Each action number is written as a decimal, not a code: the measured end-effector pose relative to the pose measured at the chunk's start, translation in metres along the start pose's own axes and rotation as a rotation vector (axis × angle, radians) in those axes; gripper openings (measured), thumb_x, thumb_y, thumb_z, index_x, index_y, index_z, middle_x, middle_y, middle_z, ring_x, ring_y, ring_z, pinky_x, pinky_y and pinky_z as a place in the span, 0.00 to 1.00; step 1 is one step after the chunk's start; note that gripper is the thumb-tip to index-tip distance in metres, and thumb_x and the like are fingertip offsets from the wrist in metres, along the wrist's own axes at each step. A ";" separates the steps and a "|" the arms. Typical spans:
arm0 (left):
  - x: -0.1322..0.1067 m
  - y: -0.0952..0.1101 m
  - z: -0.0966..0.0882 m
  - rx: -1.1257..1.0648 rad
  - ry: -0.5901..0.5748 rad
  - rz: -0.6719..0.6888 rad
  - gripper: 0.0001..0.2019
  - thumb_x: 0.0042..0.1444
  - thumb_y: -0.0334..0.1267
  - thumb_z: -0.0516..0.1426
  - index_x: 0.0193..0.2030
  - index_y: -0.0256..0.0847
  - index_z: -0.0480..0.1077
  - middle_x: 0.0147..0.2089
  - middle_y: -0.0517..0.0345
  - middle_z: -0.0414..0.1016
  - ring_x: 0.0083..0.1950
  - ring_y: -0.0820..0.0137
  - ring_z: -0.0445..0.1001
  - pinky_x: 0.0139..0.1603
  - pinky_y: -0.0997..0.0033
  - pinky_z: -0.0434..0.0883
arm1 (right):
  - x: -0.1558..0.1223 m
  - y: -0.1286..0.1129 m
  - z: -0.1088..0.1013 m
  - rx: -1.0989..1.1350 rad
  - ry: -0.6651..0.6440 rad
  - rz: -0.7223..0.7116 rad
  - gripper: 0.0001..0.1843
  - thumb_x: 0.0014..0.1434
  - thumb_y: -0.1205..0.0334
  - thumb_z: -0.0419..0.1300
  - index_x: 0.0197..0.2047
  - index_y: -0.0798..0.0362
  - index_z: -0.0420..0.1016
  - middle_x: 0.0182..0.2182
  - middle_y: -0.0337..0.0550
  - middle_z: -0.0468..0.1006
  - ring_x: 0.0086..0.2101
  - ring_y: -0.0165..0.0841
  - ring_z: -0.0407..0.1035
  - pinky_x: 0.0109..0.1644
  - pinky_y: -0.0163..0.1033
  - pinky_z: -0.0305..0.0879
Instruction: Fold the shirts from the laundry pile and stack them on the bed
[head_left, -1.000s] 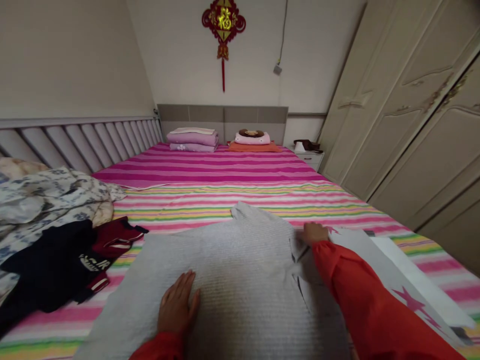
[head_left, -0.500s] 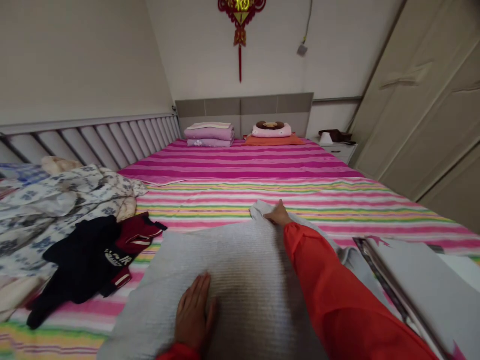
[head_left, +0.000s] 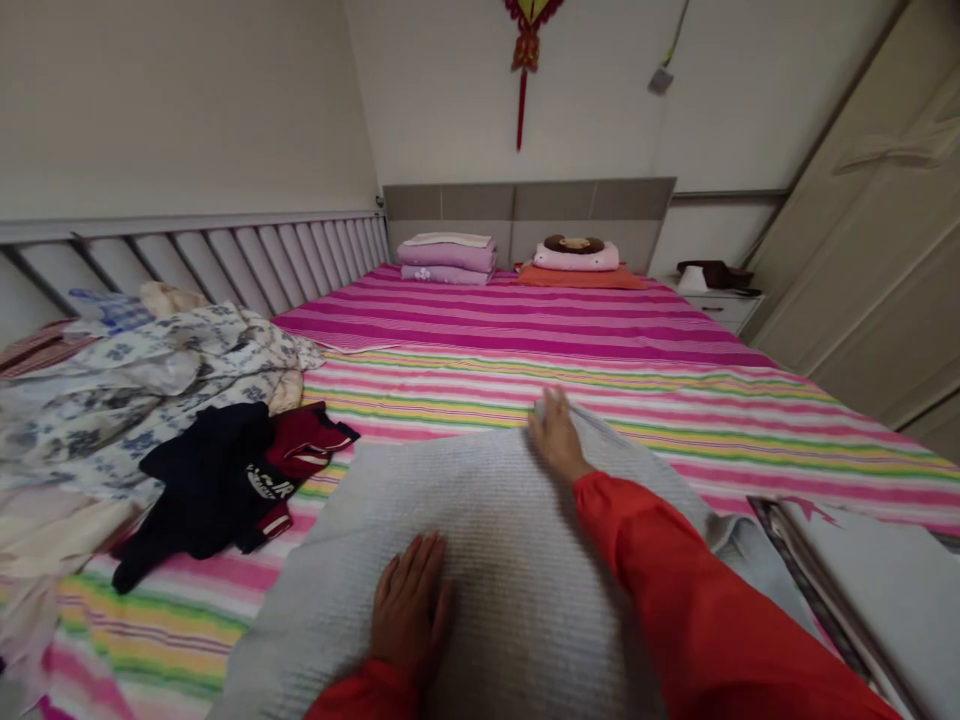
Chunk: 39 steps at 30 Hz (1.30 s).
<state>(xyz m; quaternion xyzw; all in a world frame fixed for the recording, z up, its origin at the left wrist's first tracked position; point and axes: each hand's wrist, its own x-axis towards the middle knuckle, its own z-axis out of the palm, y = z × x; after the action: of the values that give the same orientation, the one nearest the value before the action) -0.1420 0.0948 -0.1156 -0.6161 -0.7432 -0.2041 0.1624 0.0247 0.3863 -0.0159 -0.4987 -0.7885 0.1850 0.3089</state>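
Observation:
A grey ribbed piece of fabric (head_left: pixel 480 500) is spread over the striped bed sheet (head_left: pixel 420 385) in front of me. My left hand (head_left: pixel 411 605) lies flat on its near middle part, fingers stretched out. At the cloth's far edge, my right hand (head_left: pixel 556 435) rests palm down near the corner with its fingers extended. Red sleeves cover both arms. To the right of my right arm, part of the cloth lies bunched and wrinkled.
A dark navy and maroon garment (head_left: pixel 225 490) lies at left, beside a heap of floral cloth (head_left: pixel 150 400). On the right is a flat grey folder-like stack (head_left: pixel 870 570). Folded purple bedding (head_left: pixel 450 258) and a pink pillow (head_left: pixel 576 258) sit by the headboard (head_left: pixel 442 203).
My right hand has gone from pinching the cloth's far corner to lying flat on it, and the folded-up corner is now smoothed down. The view has shifted left.

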 end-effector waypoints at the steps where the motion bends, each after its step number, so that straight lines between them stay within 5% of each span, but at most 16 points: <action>1: -0.001 0.000 0.001 -0.008 0.011 -0.007 0.24 0.62 0.43 0.49 0.65 0.49 0.62 0.64 0.55 0.67 0.64 0.64 0.65 0.63 0.59 0.58 | -0.018 -0.011 0.008 0.009 -0.095 -0.145 0.31 0.62 0.53 0.52 0.67 0.51 0.58 0.67 0.48 0.56 0.64 0.39 0.52 0.65 0.45 0.51; 3: -0.001 0.001 0.001 -0.015 0.029 -0.028 0.24 0.62 0.43 0.49 0.65 0.46 0.62 0.63 0.53 0.68 0.63 0.64 0.66 0.62 0.60 0.59 | -0.049 -0.027 0.024 -0.015 -0.411 -0.559 0.27 0.65 0.48 0.49 0.66 0.42 0.60 0.67 0.42 0.58 0.65 0.38 0.50 0.68 0.52 0.41; 5: -0.001 0.002 0.001 -0.004 0.049 -0.036 0.24 0.62 0.43 0.48 0.64 0.43 0.63 0.62 0.51 0.69 0.62 0.64 0.67 0.61 0.61 0.59 | -0.062 -0.034 0.032 -0.081 -0.620 -0.740 0.27 0.65 0.46 0.47 0.66 0.38 0.57 0.67 0.39 0.57 0.66 0.37 0.49 0.69 0.56 0.35; 7: -0.001 0.003 0.001 0.010 0.076 -0.025 0.23 0.62 0.43 0.48 0.62 0.41 0.65 0.60 0.50 0.71 0.61 0.64 0.68 0.60 0.62 0.60 | -0.054 -0.034 0.032 -0.211 -0.624 -0.589 0.27 0.65 0.47 0.49 0.66 0.38 0.57 0.67 0.39 0.58 0.66 0.37 0.48 0.69 0.56 0.34; 10: -0.001 0.003 0.003 0.001 0.114 0.000 0.22 0.62 0.42 0.48 0.61 0.39 0.66 0.60 0.49 0.72 0.60 0.64 0.68 0.59 0.63 0.62 | -0.027 -0.033 0.022 -0.390 -0.409 -0.181 0.27 0.67 0.53 0.46 0.67 0.47 0.57 0.68 0.48 0.54 0.66 0.44 0.46 0.66 0.62 0.39; 12: -0.001 0.003 0.006 -0.011 0.134 0.001 0.22 0.62 0.42 0.48 0.61 0.39 0.66 0.59 0.49 0.72 0.60 0.64 0.68 0.59 0.63 0.62 | -0.022 -0.035 0.013 -0.425 -0.278 -0.046 0.28 0.68 0.55 0.43 0.68 0.54 0.54 0.69 0.55 0.49 0.67 0.48 0.44 0.64 0.65 0.42; 14: -0.001 0.003 0.009 -0.013 0.148 0.002 0.21 0.62 0.41 0.48 0.59 0.38 0.67 0.59 0.49 0.73 0.59 0.64 0.69 0.58 0.63 0.63 | -0.039 -0.038 0.004 -0.428 -0.204 -0.034 0.28 0.68 0.54 0.42 0.68 0.55 0.55 0.69 0.55 0.49 0.67 0.48 0.43 0.64 0.64 0.43; 18: 0.004 0.007 0.008 -0.020 0.143 -0.001 0.19 0.61 0.38 0.48 0.56 0.38 0.70 0.57 0.49 0.74 0.58 0.64 0.70 0.57 0.62 0.64 | -0.114 -0.036 -0.012 -0.438 -0.190 -0.068 0.29 0.67 0.48 0.42 0.66 0.49 0.59 0.68 0.48 0.53 0.67 0.46 0.43 0.65 0.61 0.43; 22: 0.007 0.013 0.002 -0.081 0.103 -0.050 0.19 0.60 0.37 0.48 0.54 0.37 0.71 0.56 0.48 0.75 0.58 0.63 0.70 0.57 0.59 0.66 | -0.180 -0.023 -0.015 -0.517 -0.217 0.063 0.32 0.66 0.46 0.40 0.67 0.51 0.59 0.68 0.47 0.55 0.66 0.49 0.47 0.64 0.60 0.46; 27: 0.013 0.012 -0.007 -0.269 0.019 -0.123 0.17 0.60 0.39 0.48 0.51 0.42 0.72 0.54 0.51 0.76 0.56 0.64 0.71 0.57 0.58 0.68 | -0.202 -0.013 0.000 -0.590 -0.123 0.049 0.32 0.66 0.49 0.38 0.66 0.55 0.60 0.66 0.48 0.58 0.65 0.47 0.49 0.65 0.57 0.44; 30: 0.042 -0.001 -0.023 -0.440 -0.098 -0.212 0.17 0.63 0.42 0.45 0.42 0.43 0.75 0.45 0.54 0.80 0.47 0.67 0.75 0.50 0.64 0.71 | -0.199 -0.012 0.003 -0.582 -0.119 0.042 0.32 0.66 0.49 0.39 0.66 0.55 0.61 0.66 0.47 0.59 0.64 0.46 0.51 0.65 0.56 0.45; 33: 0.099 -0.031 -0.040 -0.464 -0.213 -0.377 0.20 0.64 0.44 0.43 0.40 0.41 0.74 0.36 0.57 0.79 0.37 0.70 0.76 0.41 0.70 0.72 | -0.197 -0.012 0.003 -0.570 -0.113 0.039 0.32 0.65 0.48 0.39 0.65 0.55 0.62 0.65 0.48 0.60 0.64 0.46 0.51 0.65 0.56 0.45; 37: 0.176 -0.086 -0.043 -0.367 -0.205 -0.456 0.16 0.59 0.36 0.50 0.52 0.39 0.70 0.54 0.52 0.74 0.55 0.68 0.71 0.55 0.69 0.67 | -0.198 -0.009 0.003 -0.556 -0.116 0.053 0.31 0.65 0.49 0.40 0.65 0.55 0.63 0.65 0.47 0.60 0.64 0.46 0.52 0.65 0.55 0.46; 39: 0.199 -0.110 -0.038 -0.324 -0.238 -0.487 0.18 0.53 0.32 0.56 0.52 0.38 0.69 0.55 0.49 0.73 0.58 0.64 0.69 0.57 0.67 0.66 | -0.198 -0.007 0.004 -0.546 -0.113 0.053 0.31 0.65 0.48 0.41 0.64 0.54 0.64 0.65 0.47 0.61 0.64 0.46 0.53 0.65 0.55 0.46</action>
<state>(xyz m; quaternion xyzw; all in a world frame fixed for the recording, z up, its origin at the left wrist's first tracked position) -0.2881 0.2273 0.0034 -0.4573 -0.8406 -0.2793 -0.0795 0.0790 0.2051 -0.0751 -0.5728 -0.8118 0.0010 0.1137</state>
